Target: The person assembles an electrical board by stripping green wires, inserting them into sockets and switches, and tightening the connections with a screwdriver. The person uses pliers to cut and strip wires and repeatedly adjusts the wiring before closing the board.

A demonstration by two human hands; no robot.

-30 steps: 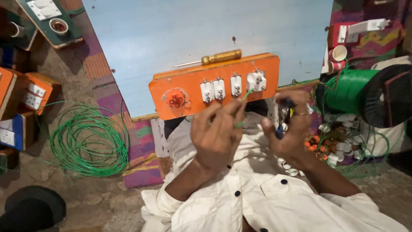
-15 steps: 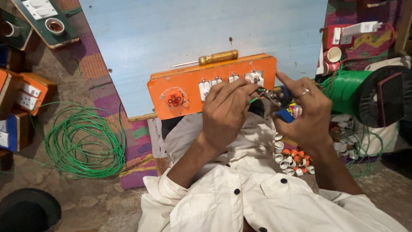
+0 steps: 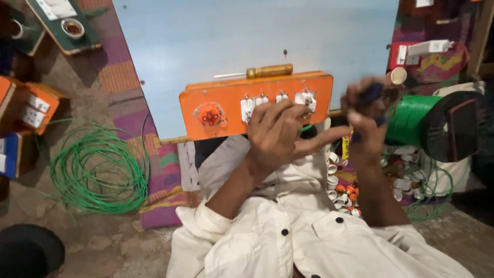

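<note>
An orange switch board [image 3: 226, 105] with an orange round fitting and several white switches lies at the near edge of a pale blue panel [image 3: 231, 36]. My left hand [image 3: 280, 134] rests against the board's front right part, fingers curled by the switches, pinching a thin green wire. My right hand [image 3: 366, 121] is raised to the right of the board, blurred, closed around a dark blue-handled tool. A yellow-handled screwdriver [image 3: 260, 72] lies on the panel just behind the board.
A green wire spool [image 3: 411, 118] stands at the right. A loose green wire coil [image 3: 98, 167] lies on the floor at left. Small white and orange parts [image 3: 342, 188] sit by my right knee. Orange boxes [image 3: 31, 105] lie far left.
My right hand has lifted up and to the right with the tool, away from the board. My left hand has stayed at the switches.
</note>
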